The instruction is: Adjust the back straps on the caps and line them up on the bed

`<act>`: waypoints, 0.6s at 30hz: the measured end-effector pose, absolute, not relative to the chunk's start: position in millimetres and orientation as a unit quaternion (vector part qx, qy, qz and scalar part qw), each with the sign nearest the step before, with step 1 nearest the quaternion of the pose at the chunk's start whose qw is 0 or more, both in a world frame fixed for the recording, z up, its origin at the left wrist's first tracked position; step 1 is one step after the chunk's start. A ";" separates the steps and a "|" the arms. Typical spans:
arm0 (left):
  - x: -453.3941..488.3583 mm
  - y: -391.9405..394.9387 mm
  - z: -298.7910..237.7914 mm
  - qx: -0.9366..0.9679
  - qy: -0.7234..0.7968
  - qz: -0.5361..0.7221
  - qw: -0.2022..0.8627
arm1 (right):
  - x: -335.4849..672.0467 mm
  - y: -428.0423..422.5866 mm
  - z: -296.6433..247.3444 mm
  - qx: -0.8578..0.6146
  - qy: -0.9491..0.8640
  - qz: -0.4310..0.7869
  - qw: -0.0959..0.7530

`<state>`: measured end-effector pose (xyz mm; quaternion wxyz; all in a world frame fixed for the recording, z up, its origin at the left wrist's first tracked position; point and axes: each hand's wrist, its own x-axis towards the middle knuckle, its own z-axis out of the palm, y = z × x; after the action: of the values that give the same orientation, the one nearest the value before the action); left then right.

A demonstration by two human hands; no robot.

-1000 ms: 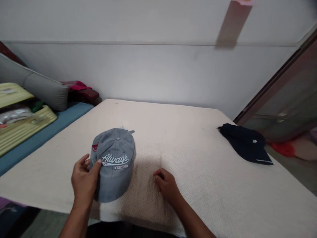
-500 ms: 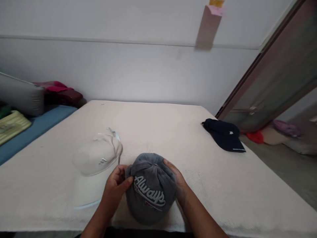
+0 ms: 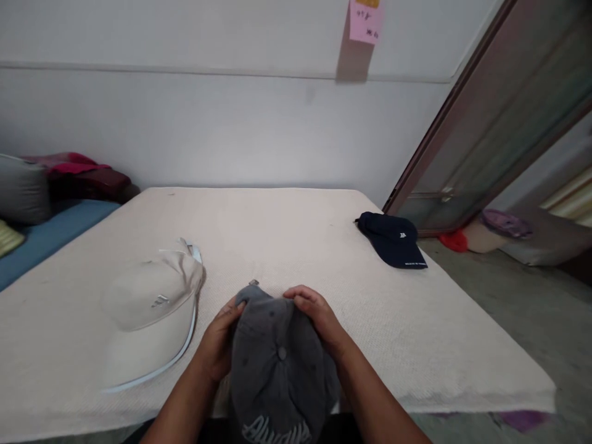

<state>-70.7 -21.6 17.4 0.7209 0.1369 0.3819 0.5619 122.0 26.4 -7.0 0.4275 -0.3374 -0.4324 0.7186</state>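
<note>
A grey baseball cap (image 3: 277, 361) with raised white lettering is held at the front edge of the covered table, its crown facing me and its lettering low, cut by the frame's bottom. My left hand (image 3: 219, 339) grips the cap's left rear edge, thumb on the outer cloth. On the opposite side, my right hand (image 3: 319, 320) is closed on the rear right edge, fingers curled over it. A small metal buckle shows at the back of the cap. To the left lies a cream cap (image 3: 148, 296) with a small striped logo and pale blue brim trim.
A navy cap (image 3: 391, 239) rests near the table's right edge. White textured cloth (image 3: 259, 228) covers the table. A pink note (image 3: 365, 21) hangs on the wall behind. Left of the table are a blue surface (image 3: 69, 225) and a grey cushion (image 3: 21, 190).
The grey cap has tipped, its lettering moving down toward me and its top button coming into view. My right hand has shifted to its rear edge. The view has turned slightly right.
</note>
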 end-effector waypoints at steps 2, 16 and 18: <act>-72.0 -15.9 17.6 0.120 0.394 0.589 0.696 | 127.5 32.9 -15.2 -0.381 -0.408 0.680 0.474; -49.3 -6.1 18.6 0.303 0.409 0.517 0.688 | 138.6 18.7 -7.7 -0.302 -0.290 0.820 0.390; -46.8 -1.5 14.2 0.350 0.447 0.486 0.664 | 143.0 26.9 -10.2 -0.318 -0.273 0.799 0.431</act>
<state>-46.8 -1.5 14.2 0.6645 0.3499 0.4470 0.4860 143.0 26.9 -10.2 0.4315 -0.3175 -0.2733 0.7990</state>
